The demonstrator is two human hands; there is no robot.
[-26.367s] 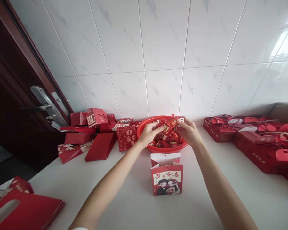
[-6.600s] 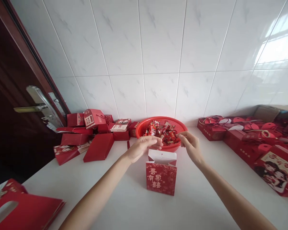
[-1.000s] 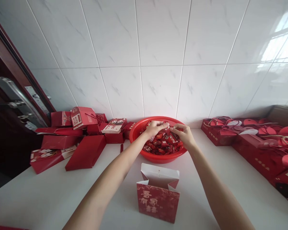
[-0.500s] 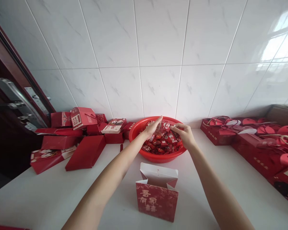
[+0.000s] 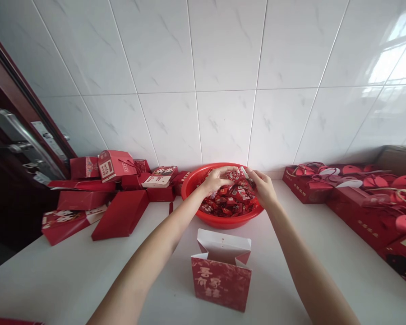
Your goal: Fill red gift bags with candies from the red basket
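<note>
A red plastic basket point(image 5: 223, 222) holds many red-wrapped candies point(image 5: 228, 205). Over its left side, my left hand point(image 5: 215, 181) is open, thumb and fingers spread in a curve above the candies. At the right side, my right hand point(image 5: 262, 186) pinches a small wrapped candy point(image 5: 245, 173) with a pale end showing; the rest of it is hidden by the fingers. Closer to me stands an upright red gift box point(image 5: 221, 284) with pale lettering. Its top is open, showing white inner flaps, and neither hand touches it.
To the left lies a pile of red gift boxes point(image 5: 122, 214), some closed and some folded flat. Several red boxes with cord handles point(image 5: 353, 214) line the right side. A tiled wall point(image 5: 223, 126) rises behind the white table point(image 5: 169, 289); a door handle point(image 5: 20, 135) is at far left.
My left hand's fingers have gone from stretched upward to curved over the candies. My right hand has turned slightly, and the pale end of the candy now shows above its fingertips.
</note>
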